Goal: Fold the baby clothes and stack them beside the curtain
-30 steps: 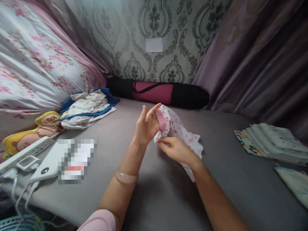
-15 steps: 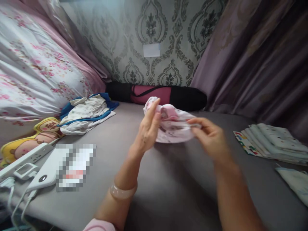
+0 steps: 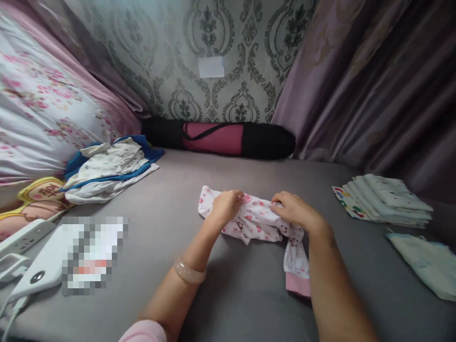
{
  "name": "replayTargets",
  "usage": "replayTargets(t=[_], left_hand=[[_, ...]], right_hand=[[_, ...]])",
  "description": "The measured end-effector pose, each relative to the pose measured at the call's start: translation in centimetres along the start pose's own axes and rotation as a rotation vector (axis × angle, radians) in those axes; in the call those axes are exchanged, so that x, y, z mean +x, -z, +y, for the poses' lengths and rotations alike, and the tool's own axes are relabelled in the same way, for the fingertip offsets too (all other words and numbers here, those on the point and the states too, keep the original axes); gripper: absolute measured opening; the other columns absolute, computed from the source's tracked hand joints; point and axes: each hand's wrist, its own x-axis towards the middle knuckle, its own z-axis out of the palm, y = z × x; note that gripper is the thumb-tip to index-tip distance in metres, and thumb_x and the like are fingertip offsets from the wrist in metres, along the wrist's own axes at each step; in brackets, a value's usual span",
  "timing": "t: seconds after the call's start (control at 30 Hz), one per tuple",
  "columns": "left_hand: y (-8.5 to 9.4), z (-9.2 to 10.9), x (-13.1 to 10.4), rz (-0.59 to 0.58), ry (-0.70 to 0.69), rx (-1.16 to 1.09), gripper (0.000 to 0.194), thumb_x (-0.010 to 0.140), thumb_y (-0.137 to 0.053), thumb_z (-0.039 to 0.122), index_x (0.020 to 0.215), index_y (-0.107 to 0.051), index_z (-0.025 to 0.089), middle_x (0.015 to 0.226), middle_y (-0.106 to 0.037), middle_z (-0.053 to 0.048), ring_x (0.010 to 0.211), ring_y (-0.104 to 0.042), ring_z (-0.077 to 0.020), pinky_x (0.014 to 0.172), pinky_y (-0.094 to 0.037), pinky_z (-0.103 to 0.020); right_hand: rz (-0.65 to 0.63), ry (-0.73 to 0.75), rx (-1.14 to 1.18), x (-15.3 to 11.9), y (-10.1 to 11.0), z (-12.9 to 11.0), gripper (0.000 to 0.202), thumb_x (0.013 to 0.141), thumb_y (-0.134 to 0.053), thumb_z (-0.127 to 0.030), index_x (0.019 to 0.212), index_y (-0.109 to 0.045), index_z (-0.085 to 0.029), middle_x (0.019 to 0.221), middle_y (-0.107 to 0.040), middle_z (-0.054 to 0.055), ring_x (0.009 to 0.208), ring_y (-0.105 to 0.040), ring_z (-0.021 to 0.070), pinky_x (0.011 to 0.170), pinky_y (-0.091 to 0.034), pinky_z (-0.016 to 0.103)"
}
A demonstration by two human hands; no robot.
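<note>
A small white baby garment [image 3: 258, 221] with a pink and red print lies spread on the grey sheet, loosely creased. One sleeve or leg with a pink cuff [image 3: 298, 284] trails from its right side toward me. At the garment's upper edge, left of centre, my left hand [image 3: 228, 207] is closed with the cloth between its fingertips. My right hand [image 3: 295, 211] pinches the same edge farther right. Whether the garment is a top or trousers I cannot tell, since parts of it are bunched and covered by my hands.
Folded cloths [image 3: 390, 199] are stacked at the right, with a pale cloth item [image 3: 425, 261] nearer me. Crumpled clothes [image 3: 110, 166] lie at the left, near a yellow cartoon cushion [image 3: 39, 204], a power strip [image 3: 26, 237] and a white device [image 3: 46, 266]. A black-and-pink long bag [image 3: 217, 137] lies along the wall.
The garment has come down from the air onto the sheet, with both hands still on it. It has spread wider, and its pink-cuffed part now shows. The view has shifted slightly.
</note>
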Motion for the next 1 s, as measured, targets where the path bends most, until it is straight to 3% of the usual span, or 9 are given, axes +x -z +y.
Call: replayTargets(t=[0.13, 0.2, 0.3, 0.4, 0.5, 0.67, 0.87, 1.0], left_hand=[[0.1, 0.4, 0.0, 0.036, -0.136, -0.104, 0.028, 0.089, -0.047, 0.017, 0.102, -0.072, 0.021, 0.100, -0.074, -0.006, 0.092, -0.068, -0.0214, 0.079, -0.048, -0.027], [0.5, 0.5, 0.1, 0.030, -0.193, -0.211, 0.026, 0.089, -0.048, 0.019, 0.098, -0.072, 0.020, 0.093, -0.074, -0.005, 0.085, -0.068, -0.0194, 0.076, -0.049, -0.025], [1.2, -0.4, 0.5, 0.107, -0.193, -0.429, 0.023, 0.087, -0.051, 0.022, 0.096, -0.072, 0.018, 0.090, -0.074, -0.006, 0.081, -0.068, -0.0178, 0.074, -0.050, -0.025], [2.1, -2.4, 0.8, 0.242, -0.076, -0.578, 0.020, 0.083, -0.057, 0.025, 0.095, -0.071, 0.016, 0.089, -0.073, -0.007, 0.081, -0.068, -0.0179, 0.075, -0.051, -0.026], [3.3, -4.6, 0.6, 0.259, 0.035, -0.626, 0.022, 0.078, -0.063, 0.029, 0.094, -0.070, 0.015, 0.087, -0.073, -0.008, 0.083, -0.067, -0.0188, 0.075, -0.052, -0.028], [4.0, -6.1, -0.1, 0.124, 0.098, -0.722, 0.024, 0.077, -0.064, 0.030, 0.095, -0.069, 0.014, 0.091, -0.073, -0.009, 0.088, -0.067, -0.0196, 0.082, -0.051, -0.031], [2.0, -5.1, 0.0, 0.034, 0.123, -0.778, 0.037, 0.080, -0.063, 0.028, 0.115, -0.063, 0.018, 0.125, -0.063, -0.012, 0.112, -0.060, -0.0230, 0.091, -0.048, -0.033], [0.3, -4.4, 0.4, -0.009, 0.140, -0.851, 0.044, 0.079, -0.067, 0.043, 0.114, -0.062, 0.018, 0.118, -0.065, -0.010, 0.106, -0.061, -0.0223, 0.084, -0.050, -0.030]], right_hand=[[0.084, 0.075, 0.083, 1.2, -2.8, -1.1, 0.039, 0.092, -0.047, -0.027, 0.128, -0.056, -0.016, 0.130, -0.059, 0.014, 0.120, -0.053, 0.0258, 0.099, -0.039, 0.036], [0.084, 0.106, 0.172, 2.0, -4.2, -1.9, 0.042, 0.096, -0.041, -0.031, 0.135, -0.050, -0.017, 0.133, -0.057, 0.013, 0.121, -0.052, 0.0245, 0.099, -0.039, 0.035], [0.015, 0.108, 0.176, 2.6, -5.6, -2.3, 0.038, 0.098, -0.037, -0.031, 0.130, -0.054, -0.018, 0.123, -0.064, 0.013, 0.114, -0.058, 0.0255, 0.094, -0.041, 0.036], [0.011, 0.128, 0.147, 2.7, -6.1, -2.0, 0.033, 0.097, -0.039, -0.029, 0.120, -0.061, -0.019, 0.114, -0.066, 0.011, 0.108, -0.059, 0.0244, 0.092, -0.041, 0.034], [0.047, 0.165, 0.162, 2.7, -5.7, -1.4, 0.030, 0.096, -0.041, -0.028, 0.110, -0.066, -0.018, 0.108, -0.067, 0.011, 0.103, -0.060, 0.0230, 0.091, -0.041, 0.033], [0.222, 0.210, 0.325, 2.6, -3.6, -0.1, 0.025, 0.093, -0.044, -0.028, 0.100, -0.066, -0.019, 0.101, -0.067, 0.008, 0.093, -0.060, 0.0204, 0.085, -0.043, 0.032], [0.278, 0.148, 0.556, 1.2, -0.9, 0.6, 0.028, 0.091, -0.048, -0.038, 0.103, -0.066, -0.021, 0.101, -0.068, 0.005, 0.092, -0.061, 0.0206, 0.082, -0.046, 0.032], [0.242, 0.114, 0.628, 0.5, 0.0, -0.2, 0.031, 0.090, -0.050, -0.042, 0.105, -0.068, -0.021, 0.101, -0.069, 0.004, 0.089, -0.062, 0.0195, 0.078, -0.047, 0.030]])
